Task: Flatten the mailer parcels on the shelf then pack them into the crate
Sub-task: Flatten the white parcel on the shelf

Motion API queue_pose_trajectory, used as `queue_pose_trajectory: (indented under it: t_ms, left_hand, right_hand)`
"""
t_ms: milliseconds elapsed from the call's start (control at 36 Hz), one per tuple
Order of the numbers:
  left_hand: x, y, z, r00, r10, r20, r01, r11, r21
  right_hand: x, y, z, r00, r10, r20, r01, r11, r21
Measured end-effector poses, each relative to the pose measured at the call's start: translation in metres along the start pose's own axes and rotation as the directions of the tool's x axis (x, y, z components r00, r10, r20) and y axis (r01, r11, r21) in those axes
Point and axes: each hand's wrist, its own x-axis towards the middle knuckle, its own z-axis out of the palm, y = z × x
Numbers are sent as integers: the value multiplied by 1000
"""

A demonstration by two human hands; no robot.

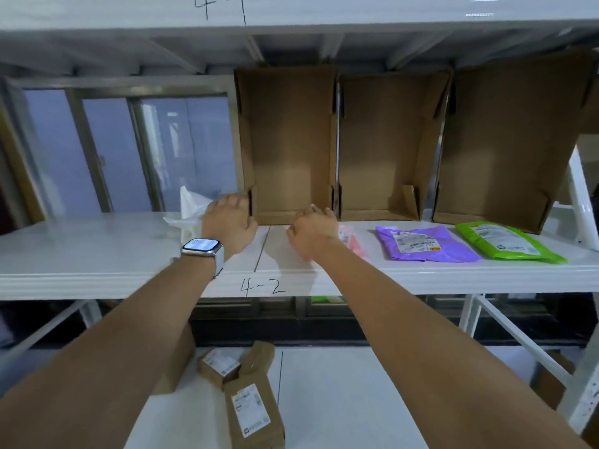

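Three open cardboard crates stand at the back of the white shelf (97, 251). My left hand (228, 220), with a watch on its wrist, holds the front left corner of the left crate (288, 140). It lies partly over a crumpled white mailer (191, 205). My right hand (312, 226) curls its fingers over that crate's front rim. A pink mailer (354, 246) lies just right of my right wrist, mostly hidden. A purple mailer (424, 244) and a green mailer (509, 243) lie flat further right, labels up.
The middle crate (389, 140) and right crate (512, 140) stand close beside the left one. Small brown parcels (249, 413) lie on the lower shelf between my forearms. Another shelf board hangs overhead. A white frame post (583, 196) rises at the right.
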Motion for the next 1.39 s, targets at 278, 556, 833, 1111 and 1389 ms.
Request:
queue_pose_trajectory:
  t_ms: [278,556,833,1111,1389]
  left_hand:
    - [-9,-72,-11,977,-155,145,127,975,184]
    - [-16,-107,1,973,-135,189,106,982,154]
    - [4,-74,8,993,-110,-37,105,988,-112]
    - [-3,-52,20,978,-195,-74,111,785,-609]
    - [-7,-59,13,922,-245,298,378,410,-830]
  right_hand:
    - [6,-70,-18,994,-107,-5,107,986,128]
    - [11,-115,-4,981,-180,70,159,959,235]
    - [9,-71,-7,995,-95,-32,98,983,153]
    - [13,10,19,963,246,111,-269,836,478]
    - [31,11,23,892,297,342,-404,178,897]
